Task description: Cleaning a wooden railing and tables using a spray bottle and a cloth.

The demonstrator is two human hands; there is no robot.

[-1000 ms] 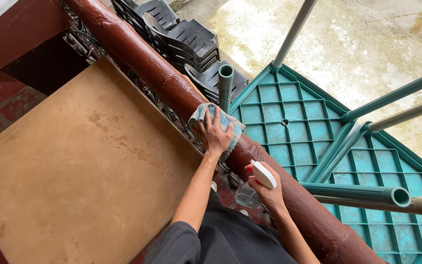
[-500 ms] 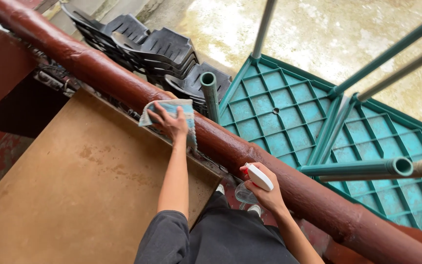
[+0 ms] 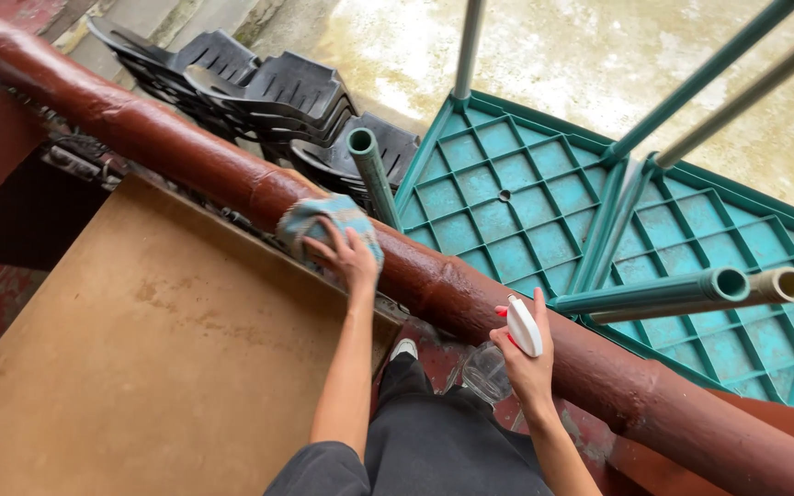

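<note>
Head view, looking down over a thick reddish-brown railing pipe (image 3: pixel 186 161) that runs diagonally from upper left to lower right. My left hand (image 3: pixel 349 255) lies flat on a light blue cloth (image 3: pixel 319 219), fingers spread and pressing it against the top of the pipe; the cloth drapes over the pipe's curve, partly under my palm. Nothing is pinched, just a flat press. My right hand (image 3: pixel 527 363) is curled tight around a spray bottle (image 3: pixel 507 344) with a white head and a red part at the nozzle; the clear body hangs below my fist, just on the near side of the pipe. The two hands are well apart along the railing.

Below left of the pipe sits a brown board surface (image 3: pixel 130 367). Beyond the pipe, upturned teal plastic tables (image 3: pixel 516 184) show their gridded undersides, legs pointing up. A stack of black plastic chairs (image 3: pixel 268 92) lies beside them on wet concrete ground (image 3: pixel 581 55). My dark trousers and one shoe (image 3: pixel 403 348) show at the bottom.
</note>
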